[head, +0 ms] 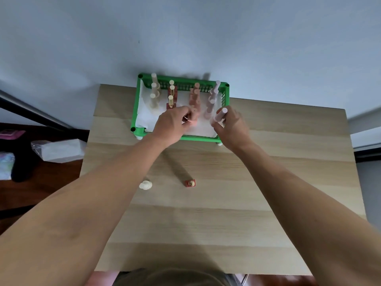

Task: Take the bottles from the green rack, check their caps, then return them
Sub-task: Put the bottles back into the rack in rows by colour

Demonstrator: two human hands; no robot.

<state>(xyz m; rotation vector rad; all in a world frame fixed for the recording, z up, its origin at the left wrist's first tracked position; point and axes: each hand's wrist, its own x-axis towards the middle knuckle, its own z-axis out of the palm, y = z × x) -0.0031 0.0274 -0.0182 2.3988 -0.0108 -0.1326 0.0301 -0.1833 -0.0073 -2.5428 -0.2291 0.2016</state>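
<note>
The green rack (135, 112) stands at the far edge of the wooden table, lined with white paper and holding several small bottles in rows: cream, red with gold caps, pink and pale lilac. My left hand (173, 126) reaches into the rack's front and grips a pink bottle (193, 117). My right hand (231, 126) is at the rack's front right corner, closed around a pale lilac bottle (219, 115) with its cap pointing up. Two bottles stand apart on the table: a cream bottle (145, 185) and a red bottle (190, 183).
The wooden table (206, 223) butts against a pale wall. On the floor to the left lie a clear plastic bag (59, 150), a dark object and some colourful items. A dark rail runs diagonally at far left.
</note>
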